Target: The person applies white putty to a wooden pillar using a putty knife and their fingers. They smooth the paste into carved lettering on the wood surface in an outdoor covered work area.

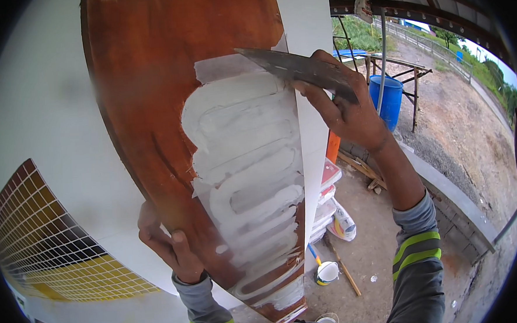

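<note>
A long reddish-brown board (139, 68) stands against a white wall (56, 102). A rough band of white paste (240, 139), streaked with looping ridges, covers much of its right part. My left hand (169, 242) grips the board's lower left edge, its fingertips partly hidden. My right hand (353, 118) is closed on a broad metal scraper (283, 66), whose tip lies over the upper end of the white coat.
Below are stacked bags (330, 187), a small white bucket (327, 272) and a stick (346, 268). Outside are a low block wall (453, 204), a blue barrel (387, 102) and a metal frame (415, 77). A yellow-and-dark tiled grid (70, 253) is at left.
</note>
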`<control>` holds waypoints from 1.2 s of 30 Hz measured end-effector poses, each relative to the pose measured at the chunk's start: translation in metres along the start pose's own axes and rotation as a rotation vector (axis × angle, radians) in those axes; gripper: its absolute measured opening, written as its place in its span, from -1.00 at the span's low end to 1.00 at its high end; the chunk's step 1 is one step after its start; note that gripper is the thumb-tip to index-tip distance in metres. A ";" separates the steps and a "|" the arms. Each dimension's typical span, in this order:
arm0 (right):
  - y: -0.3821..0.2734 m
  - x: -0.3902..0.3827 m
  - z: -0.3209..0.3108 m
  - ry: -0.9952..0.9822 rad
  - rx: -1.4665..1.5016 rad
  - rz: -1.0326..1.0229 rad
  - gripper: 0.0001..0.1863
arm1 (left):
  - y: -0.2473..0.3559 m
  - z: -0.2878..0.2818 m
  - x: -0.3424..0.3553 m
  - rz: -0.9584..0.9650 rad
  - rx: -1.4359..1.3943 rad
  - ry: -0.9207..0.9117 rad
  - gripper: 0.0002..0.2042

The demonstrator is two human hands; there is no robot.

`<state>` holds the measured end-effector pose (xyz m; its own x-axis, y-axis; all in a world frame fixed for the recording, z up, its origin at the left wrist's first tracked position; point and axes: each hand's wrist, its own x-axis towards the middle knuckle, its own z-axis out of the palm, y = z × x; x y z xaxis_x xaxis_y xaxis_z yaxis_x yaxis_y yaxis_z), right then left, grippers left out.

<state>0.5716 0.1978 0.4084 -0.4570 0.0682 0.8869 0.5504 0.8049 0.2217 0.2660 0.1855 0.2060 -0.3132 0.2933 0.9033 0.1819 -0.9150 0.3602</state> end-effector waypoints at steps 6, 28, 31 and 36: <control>-0.008 -0.007 -0.005 0.085 -0.025 0.109 -0.78 | 0.000 -0.003 0.000 0.002 0.037 0.000 -0.39; 0.002 -0.003 0.008 0.144 0.044 0.043 -0.84 | -0.002 -0.003 -0.002 0.002 0.058 -0.008 -0.40; 0.000 -0.001 0.010 0.111 0.033 0.050 -0.84 | -0.001 -0.005 -0.001 0.000 0.055 -0.006 -0.40; 0.006 0.002 0.001 -0.020 -0.054 -0.176 -0.68 | 0.002 0.000 -0.002 -0.017 0.046 0.012 -0.40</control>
<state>0.5735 0.2036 0.4110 -0.5629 -0.0586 0.8244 0.4972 0.7728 0.3944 0.2668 0.1831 0.2047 -0.3281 0.3047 0.8942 0.2193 -0.8961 0.3858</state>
